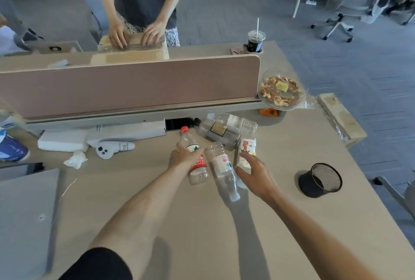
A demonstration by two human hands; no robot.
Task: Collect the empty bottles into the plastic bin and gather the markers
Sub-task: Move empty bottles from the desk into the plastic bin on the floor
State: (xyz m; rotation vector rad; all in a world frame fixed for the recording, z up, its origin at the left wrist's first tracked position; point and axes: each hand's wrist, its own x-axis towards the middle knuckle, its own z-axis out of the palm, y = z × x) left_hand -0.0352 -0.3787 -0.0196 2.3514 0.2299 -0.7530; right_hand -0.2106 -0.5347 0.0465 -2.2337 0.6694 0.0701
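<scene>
Several empty plastic bottles lie clustered on the beige desk near the divider. My left hand is closed around a clear bottle with a red cap and red label. A clear white-label bottle lies between my hands with its cap toward me. My right hand has its fingers spread, with the fingertips at a bottle with a cartoon label. Behind these lie a dark-capped bottle with a square label and another clear bottle. No plastic bin or markers are in view.
A black mesh cup stands to the right. A glass bowl of nuts sits at the end of the pink divider. A white controller, tissue and white boxes lie at the left. A person stands opposite with a cardboard box.
</scene>
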